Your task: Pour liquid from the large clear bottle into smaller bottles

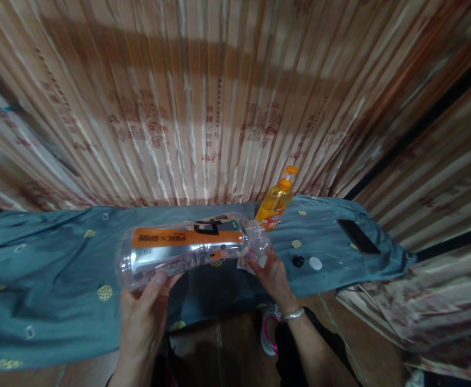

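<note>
A large clear plastic bottle with an orange and silver label lies sideways in the air above the cloth. My left hand grips it from below near its base, thumb on the near side. At the other end, my right hand has its fingers closed around a small clear plastic piece at the bottle's neck; its exact kind is hard to make out. Just beyond the neck stands a pump bottle of yellow liquid with an orange pump head. Something pale shows beneath the right fingers, partly hidden.
A blue-green cloth with a pineapple pattern covers the long, narrow surface. On its right side lie a small black cap, a white round disc and a dark phone. Pleated curtains hang behind. A shoe shows below.
</note>
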The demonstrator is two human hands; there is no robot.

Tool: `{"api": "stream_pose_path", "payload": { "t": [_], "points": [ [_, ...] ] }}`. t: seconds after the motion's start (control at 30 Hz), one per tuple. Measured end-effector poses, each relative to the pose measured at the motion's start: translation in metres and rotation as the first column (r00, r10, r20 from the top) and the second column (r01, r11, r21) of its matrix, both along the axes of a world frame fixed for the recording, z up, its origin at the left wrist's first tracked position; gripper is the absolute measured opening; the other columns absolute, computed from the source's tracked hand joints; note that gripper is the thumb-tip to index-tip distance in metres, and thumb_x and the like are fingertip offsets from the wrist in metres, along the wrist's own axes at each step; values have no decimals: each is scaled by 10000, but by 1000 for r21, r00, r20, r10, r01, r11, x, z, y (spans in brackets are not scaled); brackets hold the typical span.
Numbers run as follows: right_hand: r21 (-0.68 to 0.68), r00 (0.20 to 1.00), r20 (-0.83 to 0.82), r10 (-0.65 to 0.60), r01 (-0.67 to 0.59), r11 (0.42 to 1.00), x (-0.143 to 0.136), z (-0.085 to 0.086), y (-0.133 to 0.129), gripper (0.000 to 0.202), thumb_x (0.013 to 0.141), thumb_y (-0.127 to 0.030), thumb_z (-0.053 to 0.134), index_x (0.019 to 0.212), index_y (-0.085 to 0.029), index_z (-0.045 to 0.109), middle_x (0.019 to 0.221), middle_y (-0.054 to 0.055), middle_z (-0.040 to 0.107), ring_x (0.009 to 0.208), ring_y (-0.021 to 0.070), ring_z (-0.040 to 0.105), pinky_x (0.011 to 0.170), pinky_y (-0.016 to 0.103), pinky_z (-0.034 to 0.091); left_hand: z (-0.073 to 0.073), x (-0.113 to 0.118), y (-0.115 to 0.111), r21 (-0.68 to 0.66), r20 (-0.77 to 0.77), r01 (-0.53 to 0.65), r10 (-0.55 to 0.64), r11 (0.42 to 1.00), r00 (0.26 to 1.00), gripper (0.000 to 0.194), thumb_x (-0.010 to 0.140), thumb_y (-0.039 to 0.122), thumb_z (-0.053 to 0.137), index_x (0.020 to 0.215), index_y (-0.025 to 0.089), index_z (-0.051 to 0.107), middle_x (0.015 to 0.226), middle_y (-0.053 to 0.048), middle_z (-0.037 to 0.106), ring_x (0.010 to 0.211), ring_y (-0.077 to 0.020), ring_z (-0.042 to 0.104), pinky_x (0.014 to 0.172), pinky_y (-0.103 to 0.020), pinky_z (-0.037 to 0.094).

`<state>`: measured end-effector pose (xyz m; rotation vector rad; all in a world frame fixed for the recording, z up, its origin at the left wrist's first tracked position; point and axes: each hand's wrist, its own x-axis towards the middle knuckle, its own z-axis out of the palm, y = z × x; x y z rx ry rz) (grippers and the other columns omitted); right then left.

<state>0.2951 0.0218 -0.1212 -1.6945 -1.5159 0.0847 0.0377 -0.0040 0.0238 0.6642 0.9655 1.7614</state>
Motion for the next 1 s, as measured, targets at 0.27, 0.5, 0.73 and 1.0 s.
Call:
{"api": "stream_pose_path", "payload": {
  "t": [0.27,0.5,0.73,1.0],
  "points": [
    [31,1000,6,-4,4,999,-2,1,0,622,952,-639,531,1341,-153,526,983,207,764,856,352,751,744,575,625,0,-1,0,11,-9,3,-3,1000,1000,503,597,348,960,1047,228,772,899,-53,786,884,-291,757,838,-477,651],
    [12,1000,-13,16,-16,1000,-2,2,-1,562,954,-614,542,1331,-197,535,958,170,761,826,330,746,719,550,627,-1,-1,0,13,7,-9,8,1000,1000,527,573,335,973,1050,230,774,852,-32,778,817,-256,755,778,-418,666],
    [29,1000,3,14,-14,999,-2,3,-1,562,956,-598,549,1345,-192,533,988,189,754,851,332,739,722,554,624,-2,-1,0,12,-2,-3,3,1000,1000,491,595,332,965,1031,212,774,864,-44,780,865,-281,760,805,-448,663],
    [22,1000,26,-10,10,1000,-3,1,-1,589,955,-626,525,1353,-191,531,956,184,756,822,334,736,711,558,625,-5,-1,1,10,-10,-16,17,1000,1000,517,599,342,958,1063,215,766,887,-53,783,887,-306,763,834,-500,652]
  ]
}}
